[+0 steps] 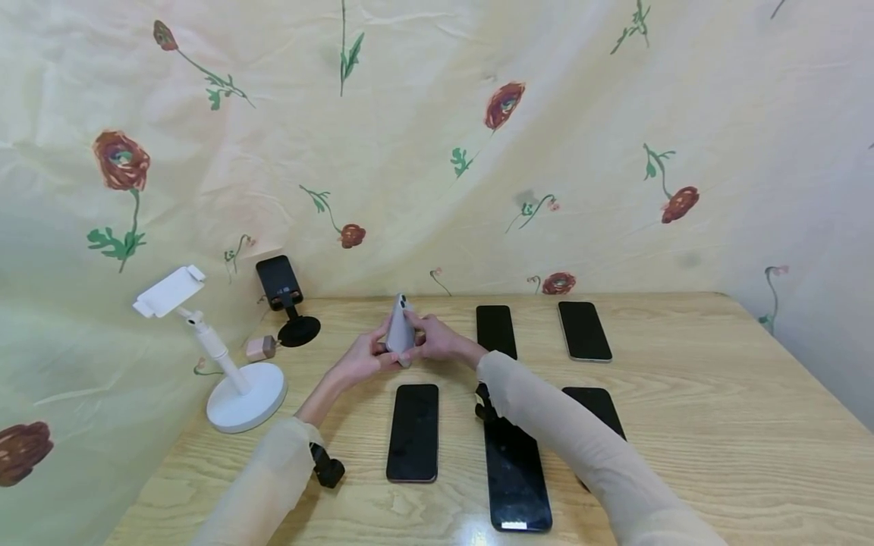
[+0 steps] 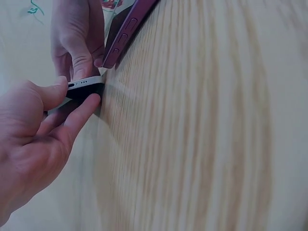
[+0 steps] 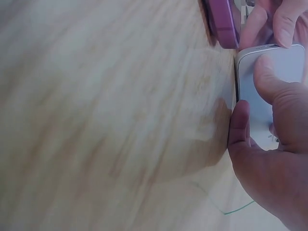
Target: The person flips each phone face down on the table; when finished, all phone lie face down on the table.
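Head view: pale phone (image 1: pixel 400 326) held upright on its lower edge near the middle of the wooden surface (image 1: pixel 717 425), back with camera lenses outward; left hand (image 1: pixel 360 358) gripping its lower left side, right hand (image 1: pixel 437 340) gripping its right side, fingers of both curled round the body. Nearby: dark phone (image 1: pixel 413 432) lying flat just in front; long dark phone (image 1: pixel 515 474) flat under the right sleeve; two more dark phones (image 1: pixel 495 331) (image 1: pixel 584 331) flat beyond the right hand; a further one (image 1: pixel 597 406) partly hidden by the right arm. At left: white stand (image 1: pixel 225 364) with empty clamp; black stand (image 1: pixel 290 307) carrying a dark phone. Risk: forearm or sleeve dragging across the flat phones below, pushing them out of place. Left wrist view: thumb and fingers (image 2: pixel 79 113) pinching the bottom edge of the pale phone (image 2: pixel 85 85), port and speaker holes visible; maroon-edged phone (image 2: pixel 126 31) just beside. Risk: narrow fingertip grip on a smooth edge, slip likely if tilted, then a knock against the maroon-edged neighbour. Right wrist view: thumb (image 3: pixel 276 89) pressed on the pale back (image 3: pixel 276 62), fingertip along the side edge, fingers grasping; picture blurred, contact with the surface not clear. Risk: uneven pressure between the two hands twisting the phone free.
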{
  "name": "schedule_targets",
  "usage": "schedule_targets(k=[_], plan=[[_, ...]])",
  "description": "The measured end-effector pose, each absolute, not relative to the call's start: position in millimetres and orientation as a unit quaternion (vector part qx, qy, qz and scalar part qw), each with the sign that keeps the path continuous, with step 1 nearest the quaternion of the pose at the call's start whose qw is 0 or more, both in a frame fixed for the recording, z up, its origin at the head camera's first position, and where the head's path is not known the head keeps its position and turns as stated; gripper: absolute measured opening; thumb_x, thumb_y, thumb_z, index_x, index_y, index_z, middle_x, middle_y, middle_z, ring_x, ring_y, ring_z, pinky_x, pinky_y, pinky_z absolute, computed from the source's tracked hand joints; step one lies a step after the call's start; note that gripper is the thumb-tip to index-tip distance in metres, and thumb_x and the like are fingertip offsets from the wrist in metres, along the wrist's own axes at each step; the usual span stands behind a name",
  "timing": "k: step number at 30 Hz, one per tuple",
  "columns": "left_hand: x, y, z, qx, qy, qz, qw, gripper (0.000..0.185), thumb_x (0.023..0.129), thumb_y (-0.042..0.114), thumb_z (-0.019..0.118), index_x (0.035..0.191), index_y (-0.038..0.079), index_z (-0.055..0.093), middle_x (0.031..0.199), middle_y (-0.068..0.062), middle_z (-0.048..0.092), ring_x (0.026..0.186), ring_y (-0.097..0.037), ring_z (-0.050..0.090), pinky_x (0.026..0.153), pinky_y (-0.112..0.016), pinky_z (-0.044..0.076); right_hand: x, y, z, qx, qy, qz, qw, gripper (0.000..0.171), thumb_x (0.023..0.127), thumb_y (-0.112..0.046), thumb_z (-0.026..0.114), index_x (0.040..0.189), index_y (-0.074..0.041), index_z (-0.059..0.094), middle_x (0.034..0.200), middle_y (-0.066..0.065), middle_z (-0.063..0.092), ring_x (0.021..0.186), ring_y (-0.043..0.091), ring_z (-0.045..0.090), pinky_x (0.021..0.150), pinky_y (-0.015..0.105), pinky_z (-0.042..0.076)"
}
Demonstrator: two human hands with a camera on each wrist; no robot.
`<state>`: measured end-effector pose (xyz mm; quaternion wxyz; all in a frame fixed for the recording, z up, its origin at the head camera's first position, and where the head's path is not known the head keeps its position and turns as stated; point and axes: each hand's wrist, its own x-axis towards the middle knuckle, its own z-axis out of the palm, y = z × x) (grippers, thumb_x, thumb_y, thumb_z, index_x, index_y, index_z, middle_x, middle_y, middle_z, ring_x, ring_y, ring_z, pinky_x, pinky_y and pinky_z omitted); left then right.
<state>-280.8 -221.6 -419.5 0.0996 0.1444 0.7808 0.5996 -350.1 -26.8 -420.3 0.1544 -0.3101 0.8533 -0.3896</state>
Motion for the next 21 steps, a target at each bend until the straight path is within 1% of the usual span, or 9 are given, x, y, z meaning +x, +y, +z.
schedule_targets(k=[4, 7, 10, 12, 19, 21], plan=[[-281.0, -222.0, -418.2, 0.14, 0.805, 0.571, 0.084, 0.08, 0.096, -0.012, 0.055, 0.16, 0.004, 0.01, 0.117, -0.037, 0.061, 0.111, -0.038, 0.062, 0.086, -0.038, 0.055, -350.1, -26.8, -420.5, -0.303, 0.858, -0.385, 0.156, 0.095, 0.089, -0.024, 0.078, 0.161, -0.012, 0.016, 0.138, 0.027, 0.034, 0.098, 0.024, 0.056, 0.081, 0.029, 0.047], [-281.8, -223.1, -417.5, 0.139, 0.833, 0.531, 0.064, 0.08, 0.095, -0.009, 0.059, 0.159, -0.001, 0.011, 0.109, -0.031, 0.067, 0.105, -0.033, 0.065, 0.078, -0.031, 0.054, -350.4, -27.5, -420.8, -0.301, 0.86, -0.382, 0.155, 0.095, 0.088, -0.023, 0.08, 0.16, -0.011, 0.019, 0.138, 0.027, 0.034, 0.097, 0.024, 0.054, 0.081, 0.03, 0.046], [-282.0, -223.9, -417.4, 0.142, 0.853, 0.499, 0.049, 0.081, 0.094, -0.007, 0.063, 0.157, -0.006, 0.012, 0.106, -0.028, 0.069, 0.102, -0.03, 0.066, 0.073, -0.028, 0.051, -350.4, -28.6, -421.7, -0.3, 0.864, -0.372, 0.156, 0.096, 0.088, -0.023, 0.08, 0.16, -0.011, 0.019, 0.137, 0.026, 0.033, 0.097, 0.023, 0.053, 0.08, 0.029, 0.046], [-281.5, -223.3, -416.8, 0.142, 0.86, 0.488, 0.045, 0.082, 0.093, -0.007, 0.065, 0.156, -0.007, 0.013, 0.107, -0.028, 0.069, 0.102, -0.03, 0.065, 0.073, -0.028, 0.051, -350.1, -28.8, -422.1, -0.301, 0.866, -0.367, 0.156, 0.096, 0.088, -0.023, 0.08, 0.16, -0.011, 0.019, 0.136, 0.026, 0.034, 0.097, 0.023, 0.053, 0.08, 0.029, 0.046], [-279.0, -221.4, -414.2, 0.114, 0.869, 0.479, 0.038, 0.085, 0.09, -0.005, 0.07, 0.157, -0.005, 0.017, 0.116, -0.03, 0.065, 0.108, -0.033, 0.063, 0.082, -0.034, 0.052, -346.4, -28.7, -420.9, -0.298, 0.866, -0.367, 0.162, 0.097, 0.086, -0.021, 0.082, 0.16, -0.011, 0.019, 0.135, 0.023, 0.033, 0.1, 0.024, 0.05, 0.083, 0.031, 0.044], [-279.2, -221.2, -414.3, 0.109, 0.873, 0.474, 0.034, 0.085, 0.09, -0.004, 0.071, 0.157, -0.005, 0.019, 0.115, -0.03, 0.066, 0.106, -0.032, 0.063, 0.082, -0.034, 0.052, -346.0, -28.6, -420.5, -0.298, 0.866, -0.368, 0.161, 0.096, 0.086, -0.019, 0.082, 0.16, -0.011, 0.021, 0.133, 0.022, 0.034, 0.099, 0.023, 0.049, 0.083, 0.031, 0.043]])
